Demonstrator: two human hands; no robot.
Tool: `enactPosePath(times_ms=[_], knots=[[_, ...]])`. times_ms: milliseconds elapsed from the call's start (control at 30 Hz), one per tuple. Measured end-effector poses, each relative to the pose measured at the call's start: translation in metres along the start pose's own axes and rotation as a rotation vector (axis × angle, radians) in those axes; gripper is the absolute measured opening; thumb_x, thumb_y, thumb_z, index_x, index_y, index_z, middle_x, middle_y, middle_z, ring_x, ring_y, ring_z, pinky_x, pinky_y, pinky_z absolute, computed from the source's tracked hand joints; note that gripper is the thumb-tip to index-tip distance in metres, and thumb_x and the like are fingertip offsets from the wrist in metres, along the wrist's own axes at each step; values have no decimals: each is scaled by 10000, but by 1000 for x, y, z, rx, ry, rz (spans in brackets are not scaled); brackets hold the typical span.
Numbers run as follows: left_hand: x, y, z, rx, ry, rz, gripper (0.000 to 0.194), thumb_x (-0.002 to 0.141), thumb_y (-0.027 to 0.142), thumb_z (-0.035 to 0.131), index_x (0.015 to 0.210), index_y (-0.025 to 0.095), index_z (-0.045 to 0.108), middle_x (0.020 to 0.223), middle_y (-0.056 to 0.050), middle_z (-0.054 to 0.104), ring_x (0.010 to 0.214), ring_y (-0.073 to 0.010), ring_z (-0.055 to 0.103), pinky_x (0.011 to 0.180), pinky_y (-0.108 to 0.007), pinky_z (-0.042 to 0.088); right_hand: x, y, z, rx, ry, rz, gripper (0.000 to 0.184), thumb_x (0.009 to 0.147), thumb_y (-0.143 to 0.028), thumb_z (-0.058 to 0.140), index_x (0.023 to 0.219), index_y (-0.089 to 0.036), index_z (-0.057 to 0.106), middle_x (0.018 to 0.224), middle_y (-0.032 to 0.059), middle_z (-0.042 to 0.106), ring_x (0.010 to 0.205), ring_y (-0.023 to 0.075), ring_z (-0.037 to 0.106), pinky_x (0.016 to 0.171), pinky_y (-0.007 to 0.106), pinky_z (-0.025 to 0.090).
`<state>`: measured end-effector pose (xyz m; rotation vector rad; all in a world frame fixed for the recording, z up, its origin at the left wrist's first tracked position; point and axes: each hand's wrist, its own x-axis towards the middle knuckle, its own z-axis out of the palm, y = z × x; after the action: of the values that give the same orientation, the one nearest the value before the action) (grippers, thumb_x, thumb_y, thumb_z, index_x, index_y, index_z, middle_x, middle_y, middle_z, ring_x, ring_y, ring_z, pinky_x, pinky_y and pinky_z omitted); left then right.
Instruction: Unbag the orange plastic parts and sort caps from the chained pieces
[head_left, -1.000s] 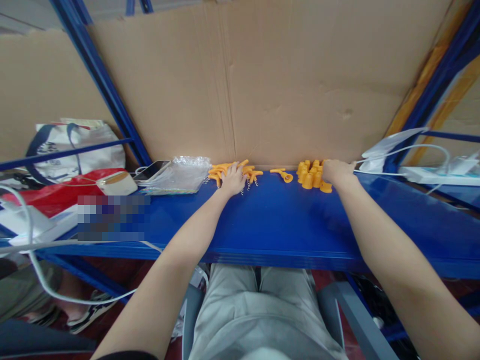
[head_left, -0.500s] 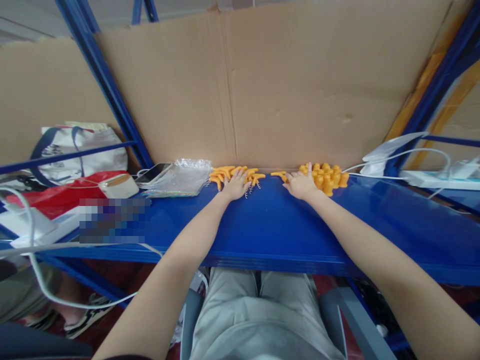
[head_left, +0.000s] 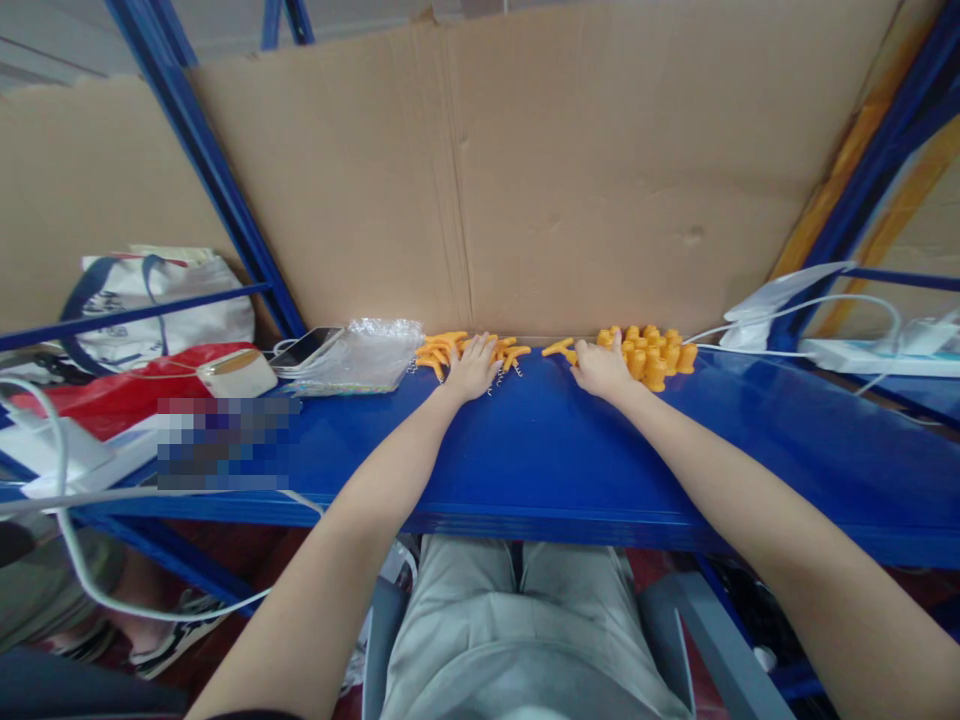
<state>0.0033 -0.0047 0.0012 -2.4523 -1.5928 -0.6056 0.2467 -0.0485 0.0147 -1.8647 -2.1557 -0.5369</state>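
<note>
My left hand [head_left: 472, 370] lies over a heap of orange corkscrew pieces [head_left: 439, 348] with T-shaped handles and bare metal spirals. Its fingers are stretched out on top of them, and part of the heap is hidden beneath. My right hand [head_left: 600, 370] closes round the bell-shaped end of a single orange corkscrew [head_left: 558, 347], whose handle sticks out to the left. Just to the right of that hand stands a tight group of orange bell-shaped sleeves [head_left: 656, 355]. All of these are at the back of the blue shelf [head_left: 540, 450].
Cardboard [head_left: 585, 180] stands behind the shelf. On the left are a plastic packet [head_left: 360, 358], a phone [head_left: 304, 347], a red bag [head_left: 150, 385] and a white power strip [head_left: 112, 455]. Another strip [head_left: 862, 352] with cables lies at right. Someone's legs show at lower left.
My right hand has come left from the sleeves to the single corkscrew, whose handle is now slightly tilted. My left hand stays on the heap, its fingers straighter than before.
</note>
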Motion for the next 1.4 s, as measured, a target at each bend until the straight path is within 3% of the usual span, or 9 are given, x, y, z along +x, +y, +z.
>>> enactPosePath(times_ms=[167, 333, 467, 533, 667, 800, 967, 1267, 1400], knots=[[-3, 19, -9, -29, 80, 201, 523, 1025, 315, 347, 1531, 189, 389, 1652, -123, 286, 1543, -274, 229, 1240, -580, 122, 3, 8, -1, 67, 181, -107, 361, 923, -176, 444, 1232, -105, 616, 1179, 221, 685, 1115, 347, 646, 1137, 703, 183], [-2, 37, -18, -73, 194, 327, 486, 1008, 234, 365, 1481, 159, 444, 1601, -139, 395, 1512, -247, 311, 1260, -529, 64, 3, 5, -6, 246, 310, -351, 460, 969, -199, 400, 1407, -126, 522, 1321, 219, 619, 1251, 326, 580, 1154, 707, 194], [1, 34, -21, -70, 174, 318, 387, 974, 148, 371, 1265, 160, 625, 1310, -142, 667, 1282, -253, 582, 1253, -539, 98, 4, 0, -3, 297, 306, -507, 465, 983, -195, 367, 1417, -123, 516, 1347, 204, 603, 1303, 284, 544, 1173, 632, 267], [3, 29, -20, -50, 133, 328, 346, 940, 96, 380, 1096, 167, 680, 1143, -127, 720, 1136, -243, 649, 1239, -532, 174, 4, -1, 1, 307, 277, -543, 462, 982, -190, 370, 1410, -107, 521, 1344, 213, 600, 1313, 282, 536, 1161, 609, 311], [7, 21, -16, -47, 145, 394, 278, 948, 130, 388, 942, 169, 663, 995, -113, 706, 1028, -231, 652, 1169, -487, 345, 6, 0, 8, 332, 266, -551, 461, 972, -185, 388, 1409, -127, 524, 1330, 208, 602, 1301, 293, 543, 1131, 616, 357], [9, 19, -12, -37, 225, 465, 215, 965, 212, 415, 951, 179, 627, 968, -85, 691, 1006, -232, 642, 1150, -506, 364, 7, 4, 13, 340, 283, -544, 455, 954, -196, 424, 1391, -154, 540, 1287, 195, 620, 1255, 315, 565, 1107, 648, 367], [9, 22, -12, 54, 213, 548, 253, 981, 242, 387, 908, 164, 616, 914, -109, 675, 925, -243, 630, 978, -431, 470, 5, 3, 9, 319, 246, -519, 330, 957, -254, 466, 1241, -168, 610, 1195, 167, 658, 1184, 314, 594, 1107, 640, 357], [3, 39, -19, 103, 201, 612, 274, 987, 244, 383, 929, 146, 632, 926, -130, 671, 896, -248, 613, 854, -381, 458, -1, -15, -1, 241, 141, -454, 286, 987, -225, 446, 1211, -130, 596, 1166, 176, 686, 1138, 285, 625, 1113, 569, 342], [4, 40, -17, 43, 204, 569, 238, 964, 221, 415, 914, 153, 638, 924, -118, 682, 896, -240, 628, 870, -380, 454, -1, -18, -5, 156, 187, -434, 272, 986, -189, 431, 1190, -141, 605, 1118, 158, 706, 1090, 280, 646, 1120, 588, 304]])
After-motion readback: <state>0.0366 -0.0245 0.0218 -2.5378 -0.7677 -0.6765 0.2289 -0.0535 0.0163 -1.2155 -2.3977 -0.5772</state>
